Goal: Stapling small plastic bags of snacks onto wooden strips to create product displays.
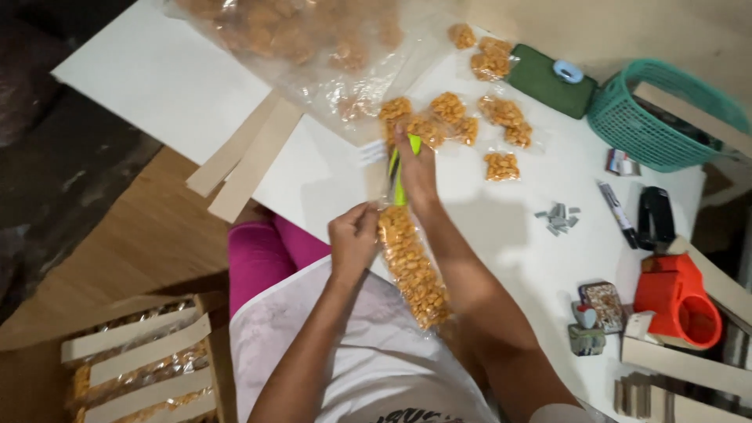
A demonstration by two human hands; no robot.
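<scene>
From the head camera, our left hand (354, 235) pinches the upper side of a long clear bag (413, 266) packed with orange snacks, fingers closed on the plastic. The bag lies at the near edge of the white table (501, 227), slanting from 12 o'clock down toward 5 o'clock over our lap. Our right hand (417, 171) is closed around a green tool (401, 176) at the bag's mouth; we cannot tell what kind of tool it is.

At 12 o'clock of the right hand lie small filled bags (450, 117), and beyond them a big sack (313, 47) of the same snacks. At 3 o'clock sit a pile of staples (558, 219), a marker (617, 213) and a black stapler (655, 215); a teal basket (658, 117) stands at 2 o'clock. At 8 o'clock a cardboard box (141, 360) holds finished strips.

To do this well, we judge the left pinch should keep the neck flat and taut, snacks pushed clear of it, so the tool meets plastic only
</scene>
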